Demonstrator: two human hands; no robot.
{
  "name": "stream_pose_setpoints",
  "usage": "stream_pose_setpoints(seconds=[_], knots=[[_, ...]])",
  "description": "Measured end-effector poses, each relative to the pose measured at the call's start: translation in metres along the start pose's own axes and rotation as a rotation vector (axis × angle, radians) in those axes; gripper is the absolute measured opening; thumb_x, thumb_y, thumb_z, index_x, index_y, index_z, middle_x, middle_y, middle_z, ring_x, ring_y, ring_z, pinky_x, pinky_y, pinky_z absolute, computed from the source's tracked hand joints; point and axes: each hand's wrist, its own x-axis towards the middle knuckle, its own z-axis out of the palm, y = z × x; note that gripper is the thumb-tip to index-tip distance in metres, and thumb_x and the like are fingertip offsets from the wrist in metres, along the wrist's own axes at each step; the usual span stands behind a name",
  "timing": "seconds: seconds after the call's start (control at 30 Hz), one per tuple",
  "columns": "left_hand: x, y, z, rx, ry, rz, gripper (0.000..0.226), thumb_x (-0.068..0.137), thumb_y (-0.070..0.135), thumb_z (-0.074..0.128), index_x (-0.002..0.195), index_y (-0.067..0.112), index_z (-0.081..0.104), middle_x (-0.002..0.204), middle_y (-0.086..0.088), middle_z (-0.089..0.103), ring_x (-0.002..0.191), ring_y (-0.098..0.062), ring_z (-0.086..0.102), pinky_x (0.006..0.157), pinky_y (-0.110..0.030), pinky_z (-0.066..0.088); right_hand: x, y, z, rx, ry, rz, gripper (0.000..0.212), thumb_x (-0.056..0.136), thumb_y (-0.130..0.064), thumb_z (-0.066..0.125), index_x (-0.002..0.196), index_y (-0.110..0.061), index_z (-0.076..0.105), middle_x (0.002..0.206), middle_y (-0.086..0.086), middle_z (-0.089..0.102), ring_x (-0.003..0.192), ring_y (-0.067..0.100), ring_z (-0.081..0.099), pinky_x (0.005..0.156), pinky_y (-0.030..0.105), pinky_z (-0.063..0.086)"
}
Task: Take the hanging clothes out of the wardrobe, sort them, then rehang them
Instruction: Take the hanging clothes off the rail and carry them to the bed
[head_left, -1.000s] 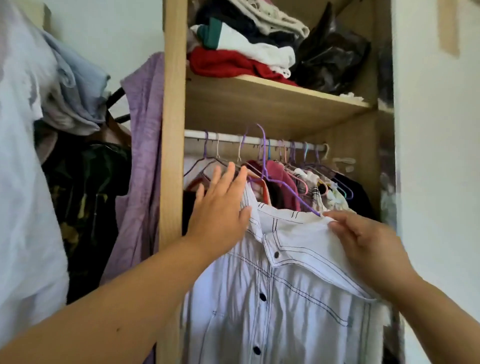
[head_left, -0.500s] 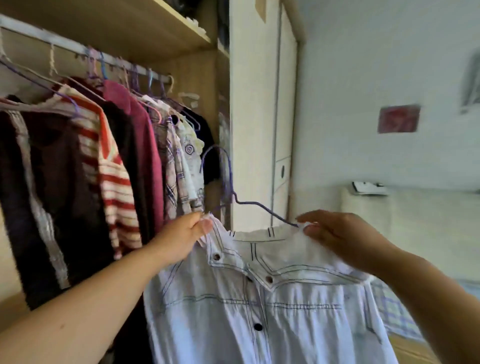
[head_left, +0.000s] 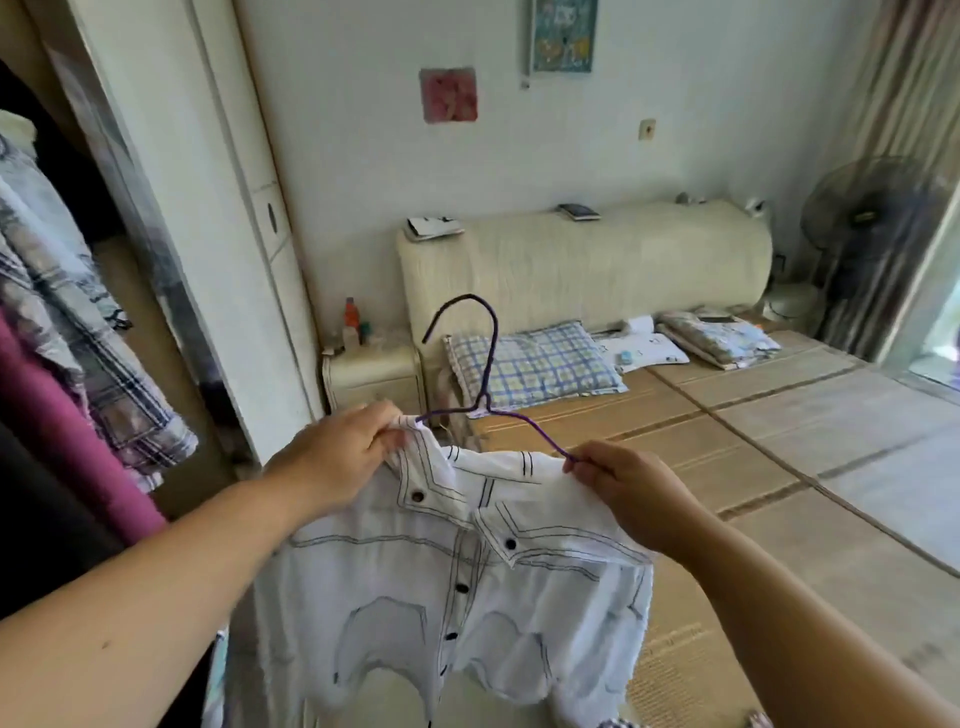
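While clear of wardrobe (head_left: 171, 156), shirt (head_left: 467, 587) near bed (head_left: 779, 441).

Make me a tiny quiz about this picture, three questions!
1. True or false: the hanger's hook is free, on no rail.
2. Which buttons does the shirt have? A white, B dark, C gold.
3. Fill in: behind the hook, on the bed, lies a checked ___.
Key: 1 true; 2 B; 3 pillow.
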Motion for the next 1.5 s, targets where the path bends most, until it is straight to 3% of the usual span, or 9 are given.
stream_pose_setpoints(seconds=[0.17, 0.37, 0.6, 0.73, 0.97, 1.2, 1.33, 1.4, 1.5], knots=[[0.024, 0.073, 0.069, -0.067, -0.176, 0.171, 0.02, 0.093, 0.045, 0.048, 0.082, 0.029, 0.049, 0.081, 0.006, 0.055, 0.079, -0.015, 0.053, 0.071, -0.034, 0.04, -0.091, 0.061, -0.035, -0.009, 0.063, 0.263, 0.027, 0.094, -0.031, 0.05, 0.073, -0.047, 0.054, 0.077, -0.016, 0.061, 0.073, 0.004, 0.054, 0.061, 0.022, 0.04], [0.045, 0.185, 0.178, -0.154, -0.441, 0.288, 0.026, 0.095, 0.047, 0.045, 0.071, 0.036, 0.043, 0.077, 0.003, 0.051, 0.075, -0.019, 0.051, 0.068, -0.036, 0.041, -0.198, 0.143, -0.085, 0.004, 0.114, 0.551, 0.022, 0.093, -0.031, 0.05, 0.076, -0.041, 0.061, 0.081, -0.004, 0.067, 0.075, 0.02, 0.062, 0.067, 0.029, 0.049], [0.069, 0.314, 0.312, -0.153, -0.69, 0.343, 0.019, 0.097, 0.044, 0.04, 0.086, 0.03, 0.047, 0.086, -0.001, 0.052, 0.082, -0.024, 0.053, 0.068, -0.034, 0.042, -0.286, 0.259, -0.122, 0.04, 0.201, 0.776, 0.025, 0.093, -0.033, 0.053, 0.073, -0.048, 0.058, 0.081, -0.02, 0.063, 0.075, -0.002, 0.056, 0.061, 0.014, 0.039], [0.084, 0.366, 0.384, -0.116, -0.747, 0.3, 0.017, 0.098, 0.045, 0.038, 0.087, 0.034, 0.046, 0.098, -0.003, 0.052, 0.09, -0.025, 0.052, 0.076, -0.035, 0.041, -0.304, 0.328, -0.129, 0.03, 0.182, 0.87, 0.021, 0.094, -0.033, 0.049, 0.079, -0.044, 0.058, 0.085, -0.018, 0.063, 0.079, 0.003, 0.057, 0.067, 0.019, 0.044], [0.11, 0.414, 0.502, 0.157, -0.783, 0.262, 0.021, 0.099, 0.038, 0.031, 0.102, 0.031, 0.051, 0.108, -0.001, 0.053, 0.105, -0.026, 0.049, 0.103, -0.055, 0.029, -0.301, 0.458, -0.106, 0.014, 0.114, 1.031, 0.015, 0.095, -0.032, 0.047, 0.093, -0.033, 0.061, 0.084, -0.01, 0.062, 0.077, 0.008, 0.055, 0.063, 0.022, 0.04], [0.133, 0.403, 0.608, 0.19, -0.877, 0.182, 0.019, 0.098, 0.033, 0.031, 0.1, 0.028, 0.049, 0.108, -0.003, 0.051, 0.098, -0.025, 0.05, 0.085, -0.042, 0.04, -0.273, 0.553, -0.071, 0.062, -0.029, 1.089, 0.013, 0.096, -0.031, 0.043, 0.092, -0.03, 0.056, 0.075, -0.01, 0.056, 0.075, 0.013, 0.055, 0.065, 0.025, 0.039], [0.136, 0.397, 0.641, 0.05, -0.879, 0.077, 0.037, 0.095, 0.037, 0.042, 0.132, 0.033, 0.043, 0.132, -0.002, 0.045, 0.117, -0.024, 0.047, 0.097, -0.044, 0.042, -0.259, 0.582, -0.073, 0.07, -0.031, 1.101, 0.028, 0.097, -0.028, 0.041, 0.123, -0.028, 0.052, 0.111, -0.001, 0.063, 0.101, 0.018, 0.058, 0.083, 0.029, 0.044], [0.133, 0.394, 0.645, 0.059, -0.877, 0.059, 0.052, 0.094, 0.04, 0.044, 0.144, 0.033, 0.029, 0.149, 0.0, 0.03, 0.134, -0.024, 0.034, 0.106, -0.044, 0.034, -0.255, 0.587, -0.078, 0.042, -0.015, 1.068, 0.042, 0.096, -0.029, 0.045, 0.138, -0.027, 0.041, 0.135, 0.001, 0.052, 0.122, 0.02, 0.049, 0.095, 0.03, 0.039], [0.123, 0.393, 0.634, 0.063, -0.88, 0.075, 0.063, 0.093, 0.044, 0.046, 0.148, 0.033, 0.018, 0.158, 0.0, 0.013, 0.145, -0.019, 0.013, 0.115, -0.043, 0.021, -0.245, 0.576, -0.087, -0.003, -0.028, 0.975, 0.052, 0.095, -0.032, 0.049, 0.144, -0.03, 0.031, 0.143, -0.003, 0.042, 0.129, 0.015, 0.042, 0.103, 0.03, 0.036]])
